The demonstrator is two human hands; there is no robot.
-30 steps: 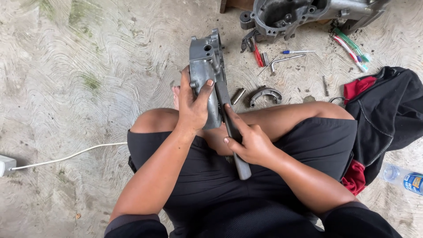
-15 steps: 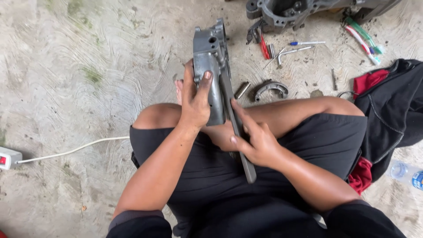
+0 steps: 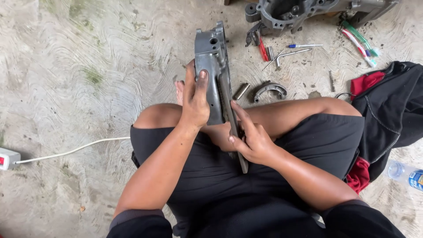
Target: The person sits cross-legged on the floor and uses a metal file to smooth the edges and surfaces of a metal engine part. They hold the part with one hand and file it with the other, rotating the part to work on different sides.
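I sit cross-legged on a concrete floor. My left hand point(image 3: 196, 99) grips a grey cast metal engine cover point(image 3: 210, 61), which stands on edge over my crossed legs. My right hand point(image 3: 249, 136) is closed on a long flat metal file point(image 3: 227, 103), with the forefinger stretched along the blade. The file lies against the cover's right edge and its lower end sticks out below my right hand.
A large metal engine casing point(image 3: 308, 11) lies at the top. Near it are pliers with red handles point(image 3: 260, 44), a bent key point(image 3: 291, 53), toothbrushes point(image 3: 359, 42), a brake shoe point(image 3: 269, 90) and a small metal cylinder point(image 3: 241, 91). Dark and red cloths point(image 3: 387, 105) lie right, a bottle point(image 3: 407, 174) lower right, a white cable point(image 3: 70, 152) left.
The view has shifted slightly and the cover now stands higher in it. My right hand has slid a little along the file, and my left hand keeps its hold on the cover.
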